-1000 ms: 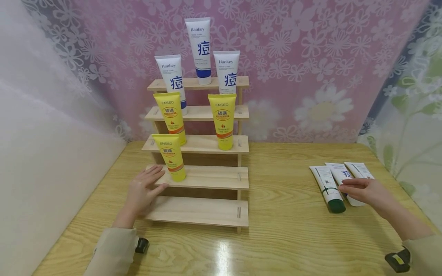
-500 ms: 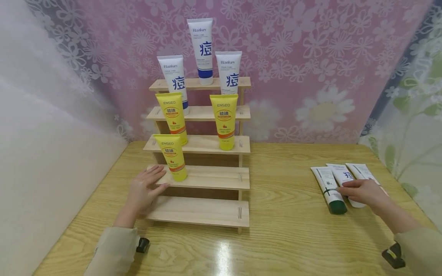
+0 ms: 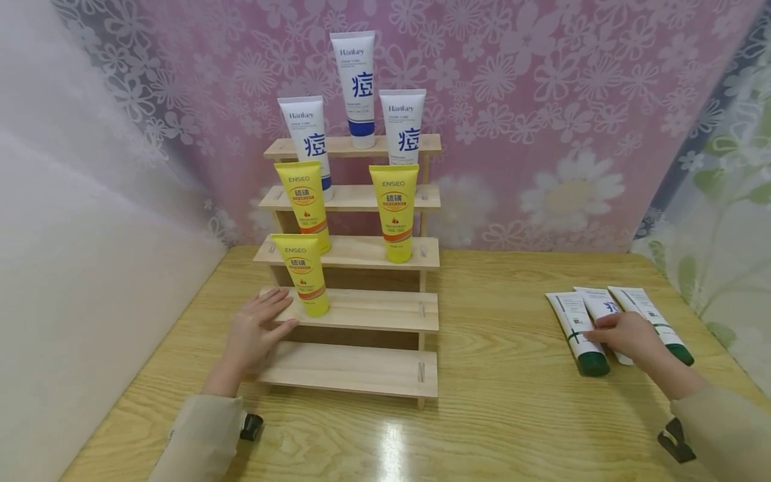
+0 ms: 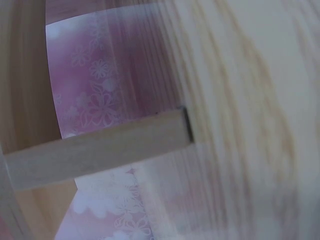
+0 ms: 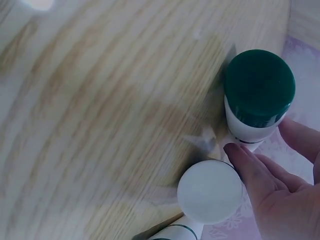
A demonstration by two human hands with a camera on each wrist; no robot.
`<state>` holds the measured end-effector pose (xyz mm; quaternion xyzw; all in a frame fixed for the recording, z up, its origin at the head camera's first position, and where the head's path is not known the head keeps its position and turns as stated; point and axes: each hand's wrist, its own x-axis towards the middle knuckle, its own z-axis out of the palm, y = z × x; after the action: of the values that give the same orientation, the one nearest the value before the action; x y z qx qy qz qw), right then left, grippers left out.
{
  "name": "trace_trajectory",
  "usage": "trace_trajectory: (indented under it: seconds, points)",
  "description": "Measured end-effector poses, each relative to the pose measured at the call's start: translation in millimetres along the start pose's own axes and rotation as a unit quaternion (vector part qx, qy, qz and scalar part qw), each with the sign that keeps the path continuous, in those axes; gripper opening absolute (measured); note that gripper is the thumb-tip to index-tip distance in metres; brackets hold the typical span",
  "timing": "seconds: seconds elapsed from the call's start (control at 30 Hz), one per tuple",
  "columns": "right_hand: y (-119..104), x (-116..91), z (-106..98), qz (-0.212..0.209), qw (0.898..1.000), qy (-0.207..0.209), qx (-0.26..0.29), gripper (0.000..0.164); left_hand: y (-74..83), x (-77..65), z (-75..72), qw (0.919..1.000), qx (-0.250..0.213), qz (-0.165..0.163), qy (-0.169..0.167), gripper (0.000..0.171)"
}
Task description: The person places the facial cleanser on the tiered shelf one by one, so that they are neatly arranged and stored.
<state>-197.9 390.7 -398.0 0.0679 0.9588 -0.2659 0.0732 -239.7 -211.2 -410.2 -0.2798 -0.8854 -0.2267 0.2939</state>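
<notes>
My right hand [image 3: 632, 340] reaches over the middle white tube [image 3: 599, 304], its fingertips on the leftmost white tube with the green cap [image 3: 593, 363]. In the right wrist view, digits lie on both sides of that tube's body just behind its green cap [image 5: 260, 87], close to the white cap [image 5: 210, 192] of the middle tube. The left hand [image 3: 255, 328] rests with extended fingers on the left end of the wooden stepped rack [image 3: 373, 309], beside a yellow tube [image 3: 304, 274]. Only rack boards [image 4: 240, 120] and backdrop show in the left wrist view.
Two more yellow tubes, one of them on the right [image 3: 394, 214], stand on the rack's middle step. Above them are three white-and-blue tubes, the highest [image 3: 355, 87] on top. Another green-capped tube [image 3: 647, 311] lies at the right. A floral backdrop [image 3: 512, 134] closes off the back.
My right hand has moved slightly left and down onto the leftmost lying tube, uncovering the rightmost tube's green cap. The left hand stays on the rack. The head view has shifted slightly.
</notes>
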Motion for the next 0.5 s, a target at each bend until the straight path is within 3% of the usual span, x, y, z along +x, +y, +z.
trace_trajectory:
  seconds: [0.5]
  points:
    - [1.7,6.9,6.8,0.053,0.996,-0.044,0.06,0.089,-2.7,-0.8,1.3,0.9997,-0.011,0.013,0.02,0.047]
